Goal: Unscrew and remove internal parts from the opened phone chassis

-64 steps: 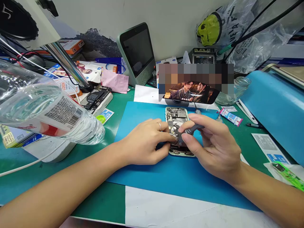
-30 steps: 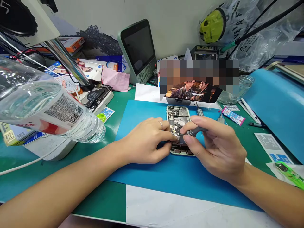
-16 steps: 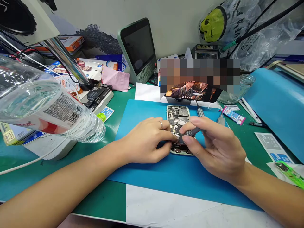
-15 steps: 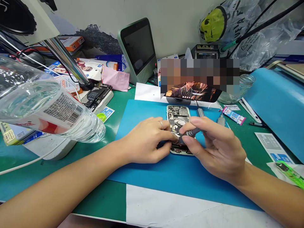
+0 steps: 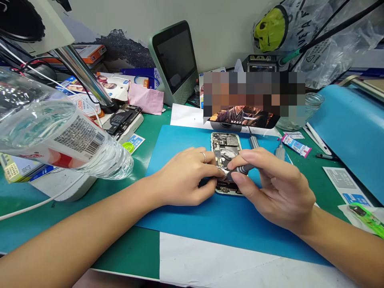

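Observation:
An opened smartphone (image 5: 225, 141) with its inner parts bare lies on a blue mat (image 5: 192, 224). My left hand (image 5: 189, 176), a ring on one finger, is bent over the phone's left edge. Its thumb and index finger press at the lower half. In my right hand (image 5: 276, 188) is a dark grey screwdriver (image 5: 244, 169), gripped between thumb and fingers. The screwdriver slants down to the phone's lower part, close to my left fingertips. Its very tip is too small to make out.
Two more grey screwdrivers (image 5: 253, 141) lie beyond my right hand. A tilted clear bottle (image 5: 75, 132) looms at the left. A phone playing a video (image 5: 246, 116) stands behind the mat, near a smart display (image 5: 177, 60). A green cutter (image 5: 366, 218) lies far right.
The camera view shifts very slightly. My right hand has tilted a little, with the screwdriver still at the phone's lower part. My left hand stays in place.

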